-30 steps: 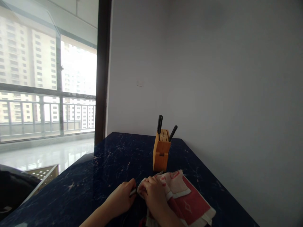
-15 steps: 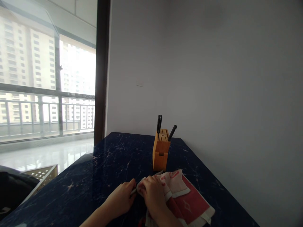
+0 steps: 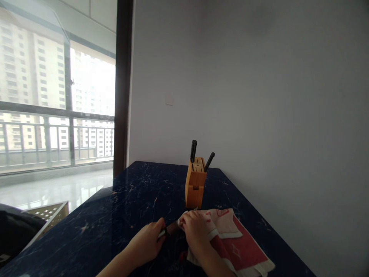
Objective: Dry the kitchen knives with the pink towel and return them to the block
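My left hand is closed round the handle of a knife that lies low over the dark marble table. Only a short stretch of the knife shows between my hands. My right hand presses a red and white cloth around the blade, fingers pinched on the fabric. The cloth spreads out to the right on the table. A wooden knife block stands just behind my hands, with two black handles sticking out of it.
A grey wall runs along the table's right side. A dark window post and a glass balcony door are at the left. A perforated white box and a dark object sit low at the left.
My right hand has slid the cloth to the right along the blade, baring a short stretch of knife between my hands. My left hand has stayed in place.
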A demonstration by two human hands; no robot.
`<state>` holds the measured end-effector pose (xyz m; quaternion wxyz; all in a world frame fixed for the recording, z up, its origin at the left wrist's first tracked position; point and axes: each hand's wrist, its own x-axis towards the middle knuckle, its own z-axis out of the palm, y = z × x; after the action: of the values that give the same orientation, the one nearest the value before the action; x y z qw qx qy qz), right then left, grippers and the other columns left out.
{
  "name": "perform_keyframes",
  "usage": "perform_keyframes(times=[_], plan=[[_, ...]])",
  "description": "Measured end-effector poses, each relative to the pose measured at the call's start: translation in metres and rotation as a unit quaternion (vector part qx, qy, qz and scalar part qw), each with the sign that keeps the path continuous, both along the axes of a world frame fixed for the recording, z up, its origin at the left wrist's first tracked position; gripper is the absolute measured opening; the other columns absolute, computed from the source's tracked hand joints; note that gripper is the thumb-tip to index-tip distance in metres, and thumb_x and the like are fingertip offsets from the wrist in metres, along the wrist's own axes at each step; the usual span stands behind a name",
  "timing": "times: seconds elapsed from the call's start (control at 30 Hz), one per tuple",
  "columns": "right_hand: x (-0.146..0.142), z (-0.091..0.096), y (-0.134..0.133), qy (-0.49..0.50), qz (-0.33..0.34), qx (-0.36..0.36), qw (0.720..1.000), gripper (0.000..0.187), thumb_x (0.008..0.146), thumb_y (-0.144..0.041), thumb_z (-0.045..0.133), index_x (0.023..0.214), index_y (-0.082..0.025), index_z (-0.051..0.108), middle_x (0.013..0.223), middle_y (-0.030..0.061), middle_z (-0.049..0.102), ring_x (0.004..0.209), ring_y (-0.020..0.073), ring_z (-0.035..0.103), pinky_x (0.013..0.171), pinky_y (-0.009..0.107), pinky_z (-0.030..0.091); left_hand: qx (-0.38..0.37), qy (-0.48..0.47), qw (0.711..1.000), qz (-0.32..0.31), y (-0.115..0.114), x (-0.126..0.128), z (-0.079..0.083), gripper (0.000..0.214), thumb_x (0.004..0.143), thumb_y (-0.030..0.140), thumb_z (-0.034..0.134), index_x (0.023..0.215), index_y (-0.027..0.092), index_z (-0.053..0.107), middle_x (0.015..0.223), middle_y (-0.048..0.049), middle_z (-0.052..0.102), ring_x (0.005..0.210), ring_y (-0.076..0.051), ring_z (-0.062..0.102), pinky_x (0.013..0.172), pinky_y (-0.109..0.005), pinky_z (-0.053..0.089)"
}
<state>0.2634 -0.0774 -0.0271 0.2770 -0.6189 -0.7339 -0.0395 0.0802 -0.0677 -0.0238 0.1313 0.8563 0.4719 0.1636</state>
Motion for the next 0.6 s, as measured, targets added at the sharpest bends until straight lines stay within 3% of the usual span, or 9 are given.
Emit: perform_keyframes(times=[0.13,0.4,0.6], plan=[[-0.014,-0.007,-0.004,-0.021,0.043,0.015,0.999,0.015,0.08,-0.014,0.049,0.075,-0.024,0.059,0.081,-0.0021,0.059,0.082,0.0151,0.05,0.075,0.026,0.031,0.012,-0.011,1.0,-0.012,0.001,0.0,-0.002,0.003,0.08,0.022,0.043,0.082,0.023,0.043,0.081,-0.0009,0.063,0.077,-0.017,0.06,0.062,-0.023,0.036],[-0.012,0.003,-0.005,-0.115,-0.003,0.03,0.993,0.023,0.082,-0.007,0.042,0.077,-0.02,0.059,0.083,0.0027,0.059,0.082,0.0174,0.049,0.08,0.031,0.031,0.016,-0.015,1.0,-0.012,0.002,-0.001,-0.004,0.001,0.08,0.023,0.043,0.082,0.023,0.042,0.078,-0.0004,0.062,0.073,-0.016,0.059,0.06,-0.023,0.034],[-0.023,0.0,-0.012,-0.164,0.053,0.041,0.984,0.022,0.082,-0.005,0.042,0.081,-0.019,0.06,0.083,0.0031,0.059,0.083,0.0177,0.05,0.083,0.032,0.031,0.026,-0.024,0.999,-0.02,0.002,-0.001,-0.004,0.004,0.079,0.023,0.044,0.083,0.023,0.043,0.078,-0.0004,0.062,0.073,-0.016,0.059,0.062,-0.023,0.035]])
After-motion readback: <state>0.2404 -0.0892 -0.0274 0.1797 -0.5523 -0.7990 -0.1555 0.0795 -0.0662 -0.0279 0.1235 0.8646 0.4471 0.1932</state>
